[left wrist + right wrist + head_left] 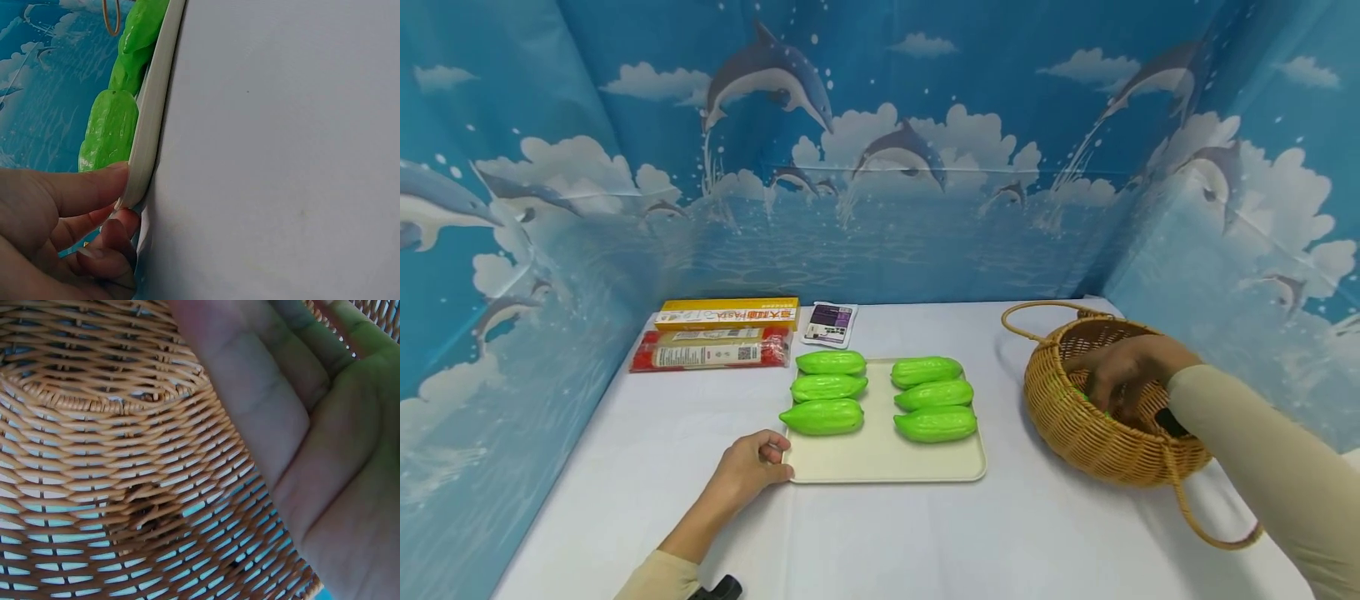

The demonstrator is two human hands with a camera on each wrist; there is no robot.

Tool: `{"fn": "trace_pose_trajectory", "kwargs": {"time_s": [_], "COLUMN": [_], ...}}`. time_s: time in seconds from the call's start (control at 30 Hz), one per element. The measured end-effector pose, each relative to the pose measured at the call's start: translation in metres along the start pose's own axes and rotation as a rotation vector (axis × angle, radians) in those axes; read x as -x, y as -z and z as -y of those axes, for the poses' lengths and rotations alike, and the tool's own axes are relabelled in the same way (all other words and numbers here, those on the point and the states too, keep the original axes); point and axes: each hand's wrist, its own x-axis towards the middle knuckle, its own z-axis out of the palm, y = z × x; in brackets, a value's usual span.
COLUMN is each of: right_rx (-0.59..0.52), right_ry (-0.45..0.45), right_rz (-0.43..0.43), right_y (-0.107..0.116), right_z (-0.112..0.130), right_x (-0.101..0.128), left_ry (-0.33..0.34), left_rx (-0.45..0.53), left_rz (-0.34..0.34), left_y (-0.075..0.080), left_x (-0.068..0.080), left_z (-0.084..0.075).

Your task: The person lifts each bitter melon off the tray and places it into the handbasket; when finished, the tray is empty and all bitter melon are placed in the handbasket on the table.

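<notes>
A cream tray (880,463) lies on the white table with two columns of three bright green, ribbed bitter melons, one column on the left (823,417) and one on the right (935,423). My left hand (748,468) pinches the tray's near left corner, thumb on the rim (147,144) and fingers curled by its edge. To the right stands a tilted wicker basket (1075,425). My right hand (1131,371) reaches inside it; in the right wrist view its fingers (250,394) are fairly straight beside the woven wall (112,450). Nothing held shows there; the fingertips are partly out of view.
Behind the tray on the left lie a yellow pasta box (730,313) and red-ended noodle packs (711,350). A purple and white pouch (830,325) lies beside them. The basket's handles (1217,542) stick out at both sides. A dolphin-print curtain (880,233) encloses the table.
</notes>
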Motion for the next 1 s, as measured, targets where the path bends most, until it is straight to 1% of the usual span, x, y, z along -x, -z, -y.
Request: {"fn": "trace_pose_trajectory", "kwargs": {"time_s": [0.1,0.3,0.63,0.77,0.87,1.0], "right_rx": [0.026,0.046,0.09,0.089,0.09,0.105], "right_ry": [-0.005,-0.012,-0.031,-0.03,-0.024,-0.006], "right_rz": [-0.011,-0.02,-0.028,-0.025,-0.04,-0.04], "right_y": [-0.004,-0.009,-0.018,-0.017,-0.016,-0.011], "right_z": [0.003,0.007,0.008,0.007,0.008,0.007], "right_x": [-0.004,-0.007,-0.011,-0.01,-0.01,-0.009], "left_ry": [-0.002,-0.007,0.0,0.005,0.01,0.0], "left_rx": [0.003,0.006,-0.009,-0.005,-0.007,-0.007], "left_rz": [0.004,0.005,0.006,0.008,0.007,0.005], "left_y": [0.001,0.002,0.001,0.0,0.001,0.002], "left_x": [0.0,-0.001,0.0,0.0,0.0,0.001], "left_z": [0.001,0.001,0.003,0.003,0.003,0.002]}}
